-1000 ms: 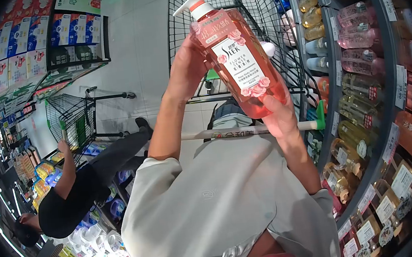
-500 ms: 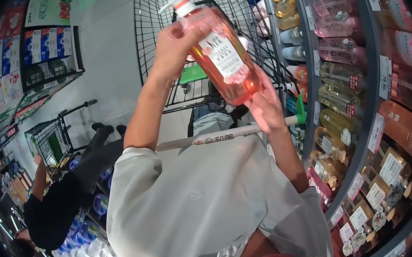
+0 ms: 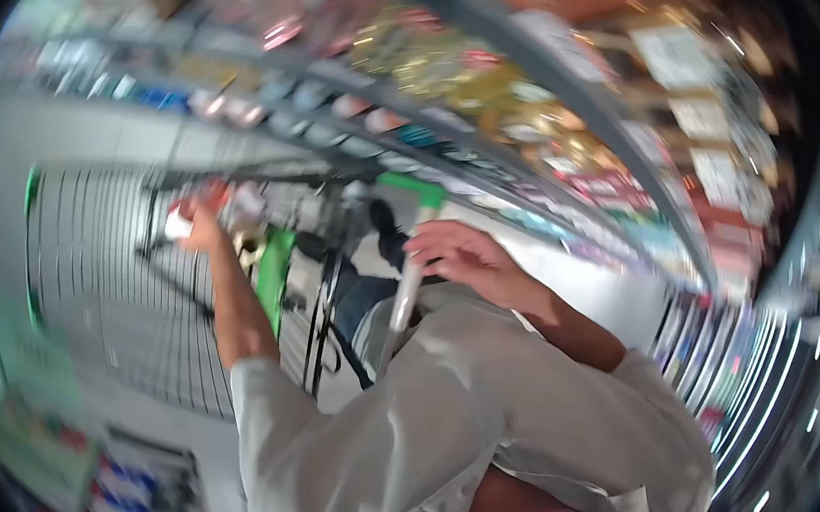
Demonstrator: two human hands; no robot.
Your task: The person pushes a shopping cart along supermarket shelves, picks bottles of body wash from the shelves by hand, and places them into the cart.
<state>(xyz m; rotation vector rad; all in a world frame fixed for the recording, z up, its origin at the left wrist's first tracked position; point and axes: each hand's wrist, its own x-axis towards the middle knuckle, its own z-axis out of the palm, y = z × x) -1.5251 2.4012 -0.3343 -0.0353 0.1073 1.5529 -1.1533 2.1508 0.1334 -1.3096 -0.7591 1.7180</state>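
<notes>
From where I stand, the red bottle (image 3: 209,193) sits at the far end of the outstretched left hand (image 3: 199,230), its white top (image 3: 177,223) poking out toward the front of the cart and its red body reaching back past the fingers on the shelf side. That hand is closed around it as far as I can make out, though everything is smeared and I can't tell exactly how the fingers wrap. Hand and bottle are over the basket of the wire shopping cart (image 3: 31,186); whether the bottle touches the wire I can't say. Just beside it, nearer the handle, is a pale, blurred item (image 3: 245,203) I can't put a name to, and near that a green panel (image 3: 276,268) slants across the cart. The right hand (image 3: 465,255) is loosely open, fingers a bit spread, right by the upper end of the pale push bar (image 3: 405,301); I can't tell if they touch it. Alongside run shelves (image 3: 533,48) crowded with containers, the golden bottles (image 3: 414,56) looking full of yellow stuff
</notes>
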